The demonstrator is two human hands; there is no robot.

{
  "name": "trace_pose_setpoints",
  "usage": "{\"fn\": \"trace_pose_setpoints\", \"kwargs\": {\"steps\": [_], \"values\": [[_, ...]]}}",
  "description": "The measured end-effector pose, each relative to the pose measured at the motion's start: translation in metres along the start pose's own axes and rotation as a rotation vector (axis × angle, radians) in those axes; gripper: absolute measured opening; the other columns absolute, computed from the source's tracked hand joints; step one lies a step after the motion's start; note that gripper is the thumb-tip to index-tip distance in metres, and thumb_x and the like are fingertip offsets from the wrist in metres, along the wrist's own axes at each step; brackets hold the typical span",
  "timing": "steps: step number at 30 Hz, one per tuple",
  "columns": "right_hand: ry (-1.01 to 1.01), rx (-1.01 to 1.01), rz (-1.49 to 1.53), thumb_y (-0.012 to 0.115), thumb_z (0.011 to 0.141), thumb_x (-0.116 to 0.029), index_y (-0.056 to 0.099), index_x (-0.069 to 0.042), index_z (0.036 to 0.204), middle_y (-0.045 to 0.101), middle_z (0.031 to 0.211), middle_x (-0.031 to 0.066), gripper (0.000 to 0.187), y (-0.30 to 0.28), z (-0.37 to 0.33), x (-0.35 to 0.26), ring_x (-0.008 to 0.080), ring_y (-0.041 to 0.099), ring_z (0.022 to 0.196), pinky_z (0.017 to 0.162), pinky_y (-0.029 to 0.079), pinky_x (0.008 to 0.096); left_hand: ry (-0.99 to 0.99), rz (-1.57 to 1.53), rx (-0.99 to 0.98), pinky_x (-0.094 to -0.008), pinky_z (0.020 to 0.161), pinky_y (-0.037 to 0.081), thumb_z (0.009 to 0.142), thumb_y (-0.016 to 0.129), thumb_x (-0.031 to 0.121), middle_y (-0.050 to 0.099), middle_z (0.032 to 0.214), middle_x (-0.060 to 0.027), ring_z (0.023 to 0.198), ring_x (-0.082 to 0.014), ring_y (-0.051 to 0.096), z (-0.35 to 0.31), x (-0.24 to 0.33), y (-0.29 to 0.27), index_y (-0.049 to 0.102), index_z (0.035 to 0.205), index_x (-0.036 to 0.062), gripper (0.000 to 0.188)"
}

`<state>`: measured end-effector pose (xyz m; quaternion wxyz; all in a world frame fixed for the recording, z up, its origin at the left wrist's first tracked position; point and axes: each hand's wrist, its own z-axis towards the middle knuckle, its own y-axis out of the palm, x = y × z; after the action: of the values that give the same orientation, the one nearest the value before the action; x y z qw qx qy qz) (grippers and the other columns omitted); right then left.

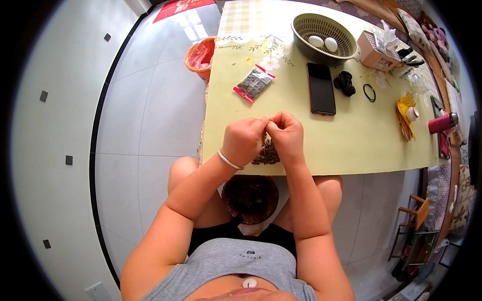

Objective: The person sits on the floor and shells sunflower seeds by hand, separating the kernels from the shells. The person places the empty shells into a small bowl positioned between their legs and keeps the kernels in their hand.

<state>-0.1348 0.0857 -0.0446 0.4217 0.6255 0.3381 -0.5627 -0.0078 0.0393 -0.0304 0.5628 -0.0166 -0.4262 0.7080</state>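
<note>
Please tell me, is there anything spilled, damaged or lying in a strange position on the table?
Nothing looks damaged or spilled. The seed pile lies loose at the near table edge, under the left hand and right hand. The seed packet lies askew, and the phone lies flat.

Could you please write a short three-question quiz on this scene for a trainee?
1. True or false: the left hand and the right hand meet fingertip to fingertip above the pile of sunflower seeds.
2. What lies in the slotted basket? A) two white eggs B) a phone C) a hair tie
3. Fill in: the black phone lies between the seed packet and the black ____.

Key
1. True.
2. A, the two white eggs.
3. Clip: the black hair clip, on the table.
</note>
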Motion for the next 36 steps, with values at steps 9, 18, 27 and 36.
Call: {"fn": "trace_pose_setpoints", "kwargs": {"steps": [9, 18, 27, 36], "values": [[0.291, -0.218, 0.32, 0.066, 0.082, -0.004, 0.062, -0.003, 0.078, 0.056, 0.064, -0.0028, 0.006, -0.022, 0.008, -0.014, 0.0014, 0.043, 0.051, 0.044, 0.03, 0.019, -0.769, -1.006, -0.176, -0.0249, 0.064, 0.06, 0.08, 0.07, -0.009, 0.071, 0.085, -0.0105, 0.072, -0.0151, 0.069, 0.008, -0.009, -0.011, 0.068, 0.098, -0.0033, 0.019], [0.236, -0.164, 0.244, 0.067, 0.084, -0.008, 0.062, -0.003, 0.079, 0.057, 0.064, -0.0038, 0.008, -0.021, 0.006, -0.016, 0.0008, 0.043, 0.051, 0.045, 0.031, 0.018, -0.882, -1.142, -0.172, -0.0267, 0.062, 0.058, 0.081, 0.072, -0.003, 0.07, 0.082, -0.0112, 0.068, -0.0172, 0.07, 0.013, -0.011, -0.011, 0.065, 0.094, -0.0016, 0.015], [0.234, -0.18, 0.243, 0.066, 0.085, -0.009, 0.063, -0.002, 0.082, 0.056, 0.065, -0.0044, 0.008, -0.019, 0.006, -0.014, 0.0006, 0.042, 0.052, 0.046, 0.03, 0.0179, -0.784, -1.082, -0.175, -0.0243, 0.062, 0.057, 0.083, 0.069, -0.002, 0.068, 0.08, -0.0079, 0.069, -0.0135, 0.068, 0.013, -0.015, -0.01, 0.063, 0.096, -0.0011, 0.015], [0.3, -0.148, 0.434, 0.061, 0.085, -0.005, 0.06, -0.002, 0.088, 0.061, 0.073, 0.004, 0.005, -0.021, 0.009, -0.009, 0.0056, 0.05, 0.054, 0.048, 0.037, 0.0187, -0.66, -0.73, -0.119, -0.024, 0.069, 0.058, 0.086, 0.063, -0.005, 0.07, 0.088, -0.0077, 0.076, -0.0119, 0.068, 0.013, -0.017, -0.011, 0.066, 0.101, -0.0034, 0.016]]}}
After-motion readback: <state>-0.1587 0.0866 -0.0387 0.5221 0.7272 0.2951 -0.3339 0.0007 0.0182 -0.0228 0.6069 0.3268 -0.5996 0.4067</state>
